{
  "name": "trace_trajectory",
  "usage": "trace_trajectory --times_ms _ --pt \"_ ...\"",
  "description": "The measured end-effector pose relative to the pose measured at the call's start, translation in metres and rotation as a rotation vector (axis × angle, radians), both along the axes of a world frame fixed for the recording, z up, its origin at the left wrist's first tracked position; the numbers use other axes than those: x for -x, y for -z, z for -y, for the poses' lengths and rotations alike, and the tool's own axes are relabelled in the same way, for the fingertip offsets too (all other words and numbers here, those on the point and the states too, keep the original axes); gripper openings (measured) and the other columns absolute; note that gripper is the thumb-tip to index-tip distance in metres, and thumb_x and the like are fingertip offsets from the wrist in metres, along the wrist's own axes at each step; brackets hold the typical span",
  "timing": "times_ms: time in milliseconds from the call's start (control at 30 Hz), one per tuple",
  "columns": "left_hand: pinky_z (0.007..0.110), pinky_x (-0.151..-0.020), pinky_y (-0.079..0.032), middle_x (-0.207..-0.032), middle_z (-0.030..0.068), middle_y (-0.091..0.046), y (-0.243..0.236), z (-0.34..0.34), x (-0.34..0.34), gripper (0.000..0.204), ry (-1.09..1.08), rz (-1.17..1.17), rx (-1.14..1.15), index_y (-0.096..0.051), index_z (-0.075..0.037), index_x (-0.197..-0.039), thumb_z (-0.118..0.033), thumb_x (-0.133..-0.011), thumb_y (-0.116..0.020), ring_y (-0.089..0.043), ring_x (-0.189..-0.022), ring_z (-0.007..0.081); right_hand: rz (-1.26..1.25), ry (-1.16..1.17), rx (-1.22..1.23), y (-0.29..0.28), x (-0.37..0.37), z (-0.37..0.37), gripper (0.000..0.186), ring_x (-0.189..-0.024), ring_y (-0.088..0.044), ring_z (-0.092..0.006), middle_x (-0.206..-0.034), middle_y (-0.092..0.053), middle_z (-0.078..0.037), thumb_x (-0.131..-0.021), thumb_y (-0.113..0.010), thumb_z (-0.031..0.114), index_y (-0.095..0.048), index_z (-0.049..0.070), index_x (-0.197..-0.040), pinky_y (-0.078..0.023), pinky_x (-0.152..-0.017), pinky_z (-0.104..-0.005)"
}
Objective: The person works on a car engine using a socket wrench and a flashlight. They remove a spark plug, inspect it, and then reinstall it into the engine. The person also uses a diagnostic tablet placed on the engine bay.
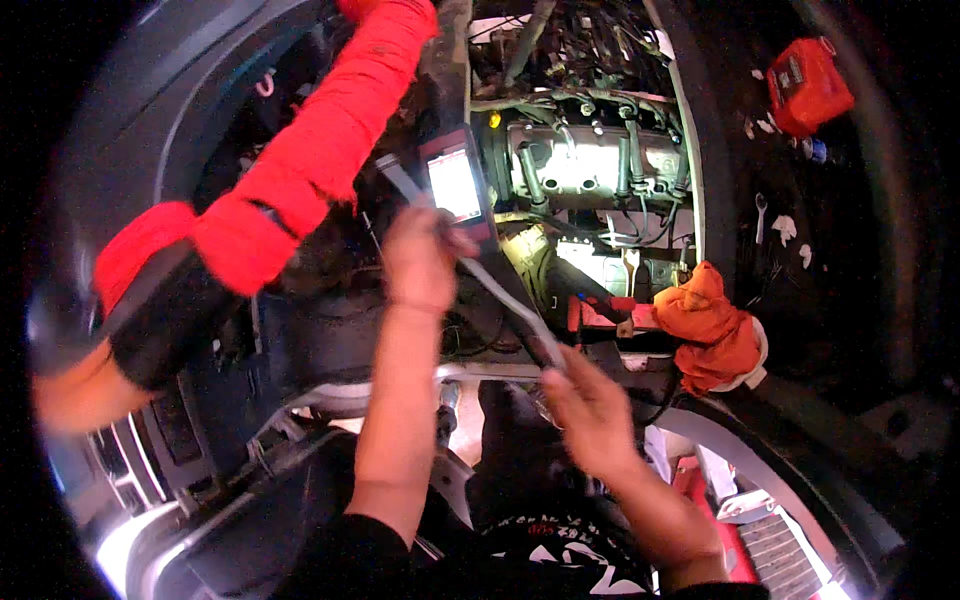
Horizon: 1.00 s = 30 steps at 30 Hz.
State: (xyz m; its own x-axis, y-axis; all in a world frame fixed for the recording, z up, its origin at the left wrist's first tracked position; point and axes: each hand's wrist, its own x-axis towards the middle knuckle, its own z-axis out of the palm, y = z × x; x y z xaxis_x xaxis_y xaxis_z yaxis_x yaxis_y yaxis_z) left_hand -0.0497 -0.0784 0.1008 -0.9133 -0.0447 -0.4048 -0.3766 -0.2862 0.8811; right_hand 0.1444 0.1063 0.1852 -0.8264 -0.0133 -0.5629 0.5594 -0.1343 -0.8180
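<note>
A long metal bar [505,297], bent slightly and with a dark grip, slants across the engine bay's near side. Closed around its upper part is my left hand [425,255], slightly blurred. My right hand [590,410] grips the handle's lower end. The bar's far end is a flat grey head, beside a dark-framed device with a bright screen [455,185], just beyond my left hand. To the right of that screen lies the lit engine [600,165], with several upright tubes and leads on its metal cover.
A long red-wrapped shape [300,170] crosses the left side; its black and orange lower end is unclear. Orange cloth [705,330] lies right of the engine over a white rim. At far right are a red container [810,87] and a wrench [761,218]. Below runs the vehicle's curved edge [470,372].
</note>
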Motion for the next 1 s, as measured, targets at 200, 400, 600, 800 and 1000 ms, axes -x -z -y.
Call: trace_trajectory --times_ms 200,400,600,800,1000 --pt "0.040 -0.055 -0.051 -0.086 0.0167 -0.069 0.050 -0.191 0.014 0.020 0.724 0.331 0.405 -0.068 0.002 -0.096 -0.015 -0.090 -0.059 -0.068 -0.068 0.0265 -0.045 0.137 -0.629 -0.022 -0.008 -0.098 0.037 -0.094 -0.066 -0.0264 -0.106 -0.070 -0.019 -0.100 -0.054 0.016 -0.057 -0.003 -0.131 -0.050 -0.085 -0.0371" --pt "0.036 -0.049 -0.044 -0.067 0.0102 -0.063 0.158 -0.201 0.080 0.011 1.095 0.506 0.586 -0.072 -0.001 -0.087 -0.010 -0.088 -0.067 -0.057 -0.054 0.0188 -0.058 0.094 -0.588 0.028 0.049 -0.123 0.038 -0.102 -0.068 -0.0292 -0.114 -0.068 -0.023 -0.100 -0.052 0.014 -0.054 -0.002 -0.134 -0.050 -0.089 -0.0373" --pt "0.031 -0.046 -0.038 -0.073 0.0068 -0.060 0.210 -0.191 0.105 0.017 1.179 0.498 0.305 -0.064 -0.004 -0.087 -0.013 -0.098 -0.056 -0.046 -0.053 0.0136 -0.051 0.062 -0.464 0.059 0.076 -0.109 0.037 -0.073 -0.072 -0.0277 -0.092 -0.071 -0.020 -0.099 -0.053 0.016 -0.055 0.000 -0.133 -0.053 -0.066 -0.0390" --pt "0.030 -0.046 -0.038 -0.073 0.0062 -0.057 0.214 -0.183 0.095 0.017 0.761 0.592 0.065 -0.059 -0.007 -0.086 -0.018 -0.099 -0.056 -0.049 -0.055 0.0148 -0.089 0.142 -0.486 0.108 0.106 -0.104 0.040 -0.091 -0.069 -0.0391 -0.103 -0.068 -0.026 -0.098 -0.054 0.017 -0.053 0.002 -0.135 -0.052 -0.079 -0.0436" --pt "0.031 -0.053 -0.053 -0.082 0.0095 -0.067 0.226 -0.181 0.092 0.014 0.675 0.523 0.043 -0.062 -0.005 -0.092 -0.018 -0.097 -0.059 -0.064 -0.066 0.0185 0.002 0.360 -0.177 0.133 0.126 -0.104 0.042 -0.056 -0.043 -0.0060 -0.066 -0.047 0.003 -0.099 -0.054 0.013 -0.052 0.002 -0.140 -0.035 -0.050 -0.0245"
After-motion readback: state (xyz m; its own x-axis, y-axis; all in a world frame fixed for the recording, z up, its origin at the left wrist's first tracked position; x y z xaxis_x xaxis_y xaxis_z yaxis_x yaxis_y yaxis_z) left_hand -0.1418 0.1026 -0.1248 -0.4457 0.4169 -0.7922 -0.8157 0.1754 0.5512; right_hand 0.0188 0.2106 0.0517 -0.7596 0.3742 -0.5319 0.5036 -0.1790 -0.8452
